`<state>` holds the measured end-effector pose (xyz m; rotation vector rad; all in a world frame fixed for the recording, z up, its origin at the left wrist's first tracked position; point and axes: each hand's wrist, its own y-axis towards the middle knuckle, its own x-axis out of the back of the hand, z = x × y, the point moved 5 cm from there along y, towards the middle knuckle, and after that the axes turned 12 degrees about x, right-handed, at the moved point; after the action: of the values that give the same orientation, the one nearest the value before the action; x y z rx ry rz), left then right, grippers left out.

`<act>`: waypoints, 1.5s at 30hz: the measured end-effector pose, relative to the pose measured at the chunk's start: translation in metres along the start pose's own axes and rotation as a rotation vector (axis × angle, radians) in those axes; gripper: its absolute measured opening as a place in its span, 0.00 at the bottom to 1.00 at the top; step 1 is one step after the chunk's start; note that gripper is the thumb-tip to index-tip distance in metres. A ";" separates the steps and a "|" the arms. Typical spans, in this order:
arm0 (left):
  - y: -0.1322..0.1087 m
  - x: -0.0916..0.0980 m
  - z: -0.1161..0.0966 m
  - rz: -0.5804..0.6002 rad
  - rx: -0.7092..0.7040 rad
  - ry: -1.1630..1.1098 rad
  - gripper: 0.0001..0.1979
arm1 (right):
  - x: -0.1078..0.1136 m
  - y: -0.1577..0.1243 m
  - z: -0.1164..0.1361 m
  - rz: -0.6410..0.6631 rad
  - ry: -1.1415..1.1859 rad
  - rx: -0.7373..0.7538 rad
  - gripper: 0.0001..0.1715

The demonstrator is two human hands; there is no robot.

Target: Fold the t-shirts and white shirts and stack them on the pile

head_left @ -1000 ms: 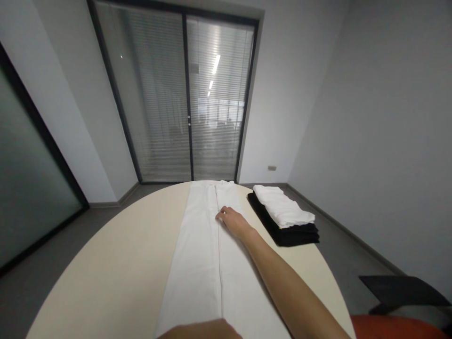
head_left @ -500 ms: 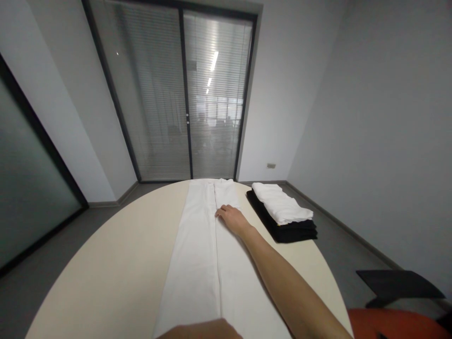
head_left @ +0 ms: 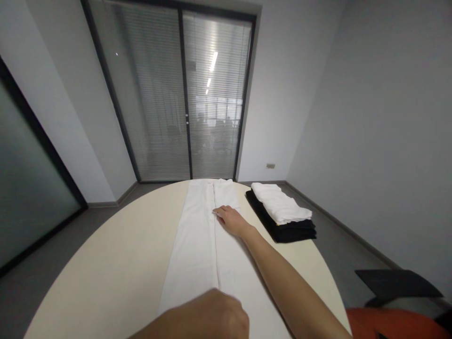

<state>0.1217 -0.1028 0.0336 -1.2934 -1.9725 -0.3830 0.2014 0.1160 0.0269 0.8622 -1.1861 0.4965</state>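
Observation:
A long white garment, perhaps trousers, lies lengthwise over the table with an edge or fold line running down its middle. At that line, toward the far end, my right hand pinches a bit of the white cloth between thumb and fingers; its forearm rests along the garment's right side. Close to me at the bottom, my left hand is curled closed over the same middle line. Its fingertips are turned away, so what they hold is hidden.
The round cream table carries a stack of folded black clothes at right, with a folded white garment on top. A chair with a black armrest and red seat stands beyond the right edge. Glass doors stand behind.
My left hand has moved up and forward into view over the garment. My right hand has shifted slightly left and now shows cloth pinched at its fingertips.

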 end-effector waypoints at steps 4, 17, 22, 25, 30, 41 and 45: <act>-0.013 0.051 0.013 -0.414 0.286 0.273 0.28 | -0.009 -0.003 -0.007 0.027 0.030 -0.055 0.27; -0.028 0.074 0.021 -0.274 0.252 0.215 0.13 | 0.014 -0.005 -0.003 0.342 0.212 -0.109 0.49; -0.024 0.082 0.056 -0.466 0.264 0.318 0.17 | 0.019 0.002 0.000 0.221 0.264 -0.221 0.35; -0.023 0.077 0.084 -0.495 0.395 0.384 0.29 | 0.013 0.003 -0.002 0.080 0.151 -0.334 0.27; -0.022 0.072 0.097 -0.421 0.459 0.379 0.33 | -0.006 -0.006 -0.015 0.023 0.058 -0.389 0.33; -0.024 0.072 0.092 -0.430 0.447 0.368 0.33 | 0.004 0.008 -0.029 -0.013 0.101 -0.436 0.27; -0.023 0.074 0.100 -0.528 0.478 0.336 0.35 | 0.003 0.034 -0.029 0.023 0.010 -0.566 0.31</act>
<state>0.0434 -0.0043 0.0217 -0.3744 -1.9301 -0.3222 0.1945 0.1587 0.0368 0.3585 -1.2419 0.1628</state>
